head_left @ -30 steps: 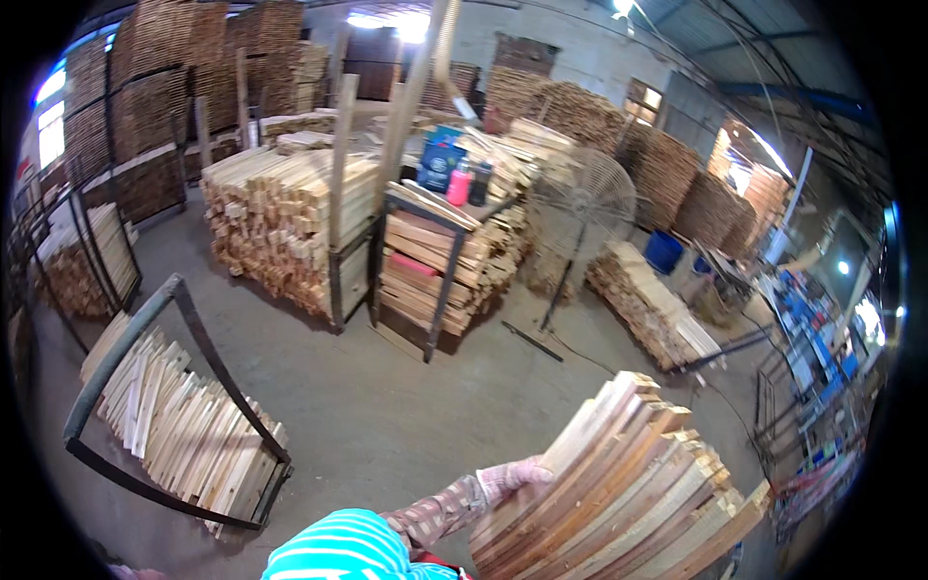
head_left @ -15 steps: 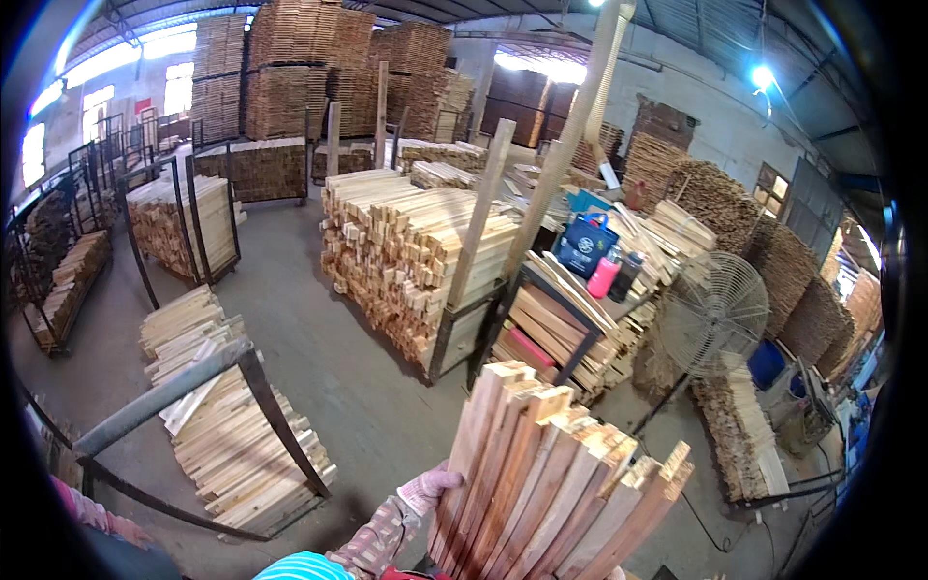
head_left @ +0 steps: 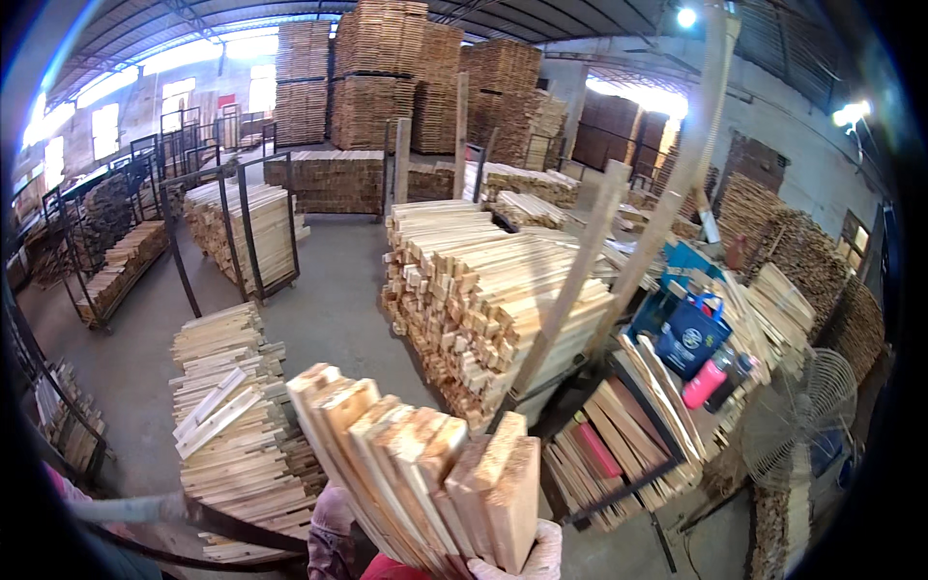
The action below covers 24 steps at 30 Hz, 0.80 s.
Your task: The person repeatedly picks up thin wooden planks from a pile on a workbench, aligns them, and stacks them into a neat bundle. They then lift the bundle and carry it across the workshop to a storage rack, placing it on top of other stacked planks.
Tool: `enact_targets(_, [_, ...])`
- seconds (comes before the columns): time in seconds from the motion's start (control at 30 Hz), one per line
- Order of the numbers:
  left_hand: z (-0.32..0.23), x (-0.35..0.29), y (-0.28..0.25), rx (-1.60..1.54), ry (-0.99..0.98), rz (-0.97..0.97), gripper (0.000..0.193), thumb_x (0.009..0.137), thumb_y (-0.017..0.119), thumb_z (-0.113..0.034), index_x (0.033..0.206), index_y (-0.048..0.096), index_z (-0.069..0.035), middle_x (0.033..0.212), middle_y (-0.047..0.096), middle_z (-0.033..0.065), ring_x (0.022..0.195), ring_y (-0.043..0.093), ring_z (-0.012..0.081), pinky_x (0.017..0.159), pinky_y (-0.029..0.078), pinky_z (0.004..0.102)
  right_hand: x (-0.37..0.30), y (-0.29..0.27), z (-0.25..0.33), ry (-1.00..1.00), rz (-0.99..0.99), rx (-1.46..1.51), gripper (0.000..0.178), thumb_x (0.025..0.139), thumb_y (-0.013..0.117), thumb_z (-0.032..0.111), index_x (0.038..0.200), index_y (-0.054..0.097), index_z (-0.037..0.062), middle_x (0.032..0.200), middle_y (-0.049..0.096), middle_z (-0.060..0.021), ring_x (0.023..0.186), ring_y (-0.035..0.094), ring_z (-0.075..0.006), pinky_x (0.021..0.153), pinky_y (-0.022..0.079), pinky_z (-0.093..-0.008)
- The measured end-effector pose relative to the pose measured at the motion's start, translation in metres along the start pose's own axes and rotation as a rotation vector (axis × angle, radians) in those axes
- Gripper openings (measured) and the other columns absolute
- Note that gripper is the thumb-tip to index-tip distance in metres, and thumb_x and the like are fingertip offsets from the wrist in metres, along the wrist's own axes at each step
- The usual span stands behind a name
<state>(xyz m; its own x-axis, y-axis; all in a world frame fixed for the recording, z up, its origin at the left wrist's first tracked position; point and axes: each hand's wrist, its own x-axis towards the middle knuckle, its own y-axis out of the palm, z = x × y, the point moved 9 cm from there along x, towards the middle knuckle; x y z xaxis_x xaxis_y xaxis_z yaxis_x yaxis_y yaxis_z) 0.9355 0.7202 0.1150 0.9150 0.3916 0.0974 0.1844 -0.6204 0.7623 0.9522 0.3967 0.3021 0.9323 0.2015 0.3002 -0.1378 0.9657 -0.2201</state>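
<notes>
A bundle of sawn wooden strips (head_left: 416, 464) stands tilted in front of me at the lower middle, its pale cut ends fanned upward. My left hand (head_left: 333, 507), in a pinkish glove, is against the bundle's left side; the wood hides most of its fingers. Low on the right side, my gloved right hand (head_left: 541, 558) grips the bundle, partly cut off by the lower edge. To the left of the bundle lies a long, low pile of wooden strips (head_left: 227, 425), with a few loose pieces on top.
A metal bar (head_left: 135, 509) crosses the lower left. Ahead stands a large stack of strips (head_left: 483, 280) with upright posts. At right are a rack of boards (head_left: 619, 435), a blue bag (head_left: 691, 338), a pink bottle (head_left: 709, 379) and a fan (head_left: 802, 416). Grey floor (head_left: 338, 280) runs between stacks.
My view has swung right to left, so the surroundings sit further right. The held bundle has moved left over the low pile's near side, and my right hand has come into view.
</notes>
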Motion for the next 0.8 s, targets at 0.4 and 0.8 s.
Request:
enact_targets(0.4, [-0.157, 0.240, -0.137, 0.187, 0.353, -0.315, 0.049, 0.087, 0.073, -0.048, 0.107, 0.063, -0.005, 0.098, 0.069, 0.0084, 0.087, 0.067, 0.0259, 0.080, 0.058, 0.0433, 0.300, 0.228, -0.003, -0.354, 0.132, 0.054, 0.068, 0.063, 0.089, 0.016, 0.120, 0.055, 0.0024, 0.108, 0.059, -0.0119, 0.098, 0.059, -0.0238, 0.085, 0.050, -0.0369])
enact_targets(0.8, [-0.304, 0.456, -0.268, 0.151, 0.647, -0.523, 0.044, 0.091, 0.066, -0.024, 0.131, 0.058, -0.007, 0.116, 0.068, 0.0146, 0.107, 0.065, 0.0331, 0.090, 0.055, 0.0451, 0.584, 0.491, -0.015, -0.598, 0.346, 0.205, 0.069, 0.058, 0.098, 0.028, 0.107, 0.055, 0.0051, 0.100, 0.065, -0.0133, 0.087, 0.066, -0.0276, 0.077, 0.053, -0.0356])
